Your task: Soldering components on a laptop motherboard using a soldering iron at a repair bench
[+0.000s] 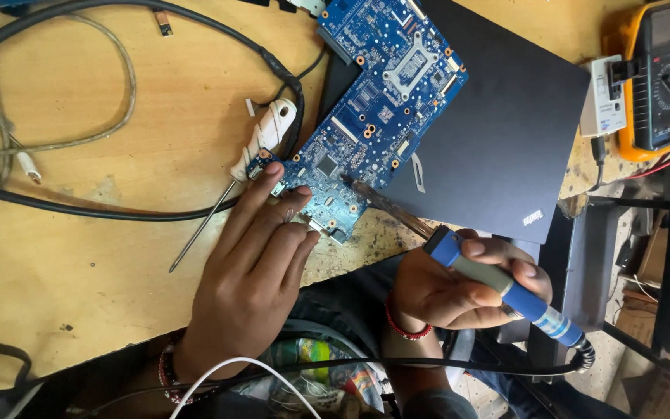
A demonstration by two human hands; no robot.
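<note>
A blue circuit board (374,101) lies tilted across the wooden bench, partly on a closed black laptop (498,132). My left hand (250,271) rests flat with its fingertips pressing the board's near corner. My right hand (459,287) grips a soldering iron (498,283) with a blue and grey handle. Its dark tip (350,182) touches the board's lower edge. A red thread band circles my right wrist.
A white-handled screwdriver (253,151) lies left of the board. Black and clear cables (79,116) loop over the wooden bench (118,271). A yellow multimeter (657,77) and a small white box (606,97) sit at the far right. The iron's black cord (428,363) runs past my lap.
</note>
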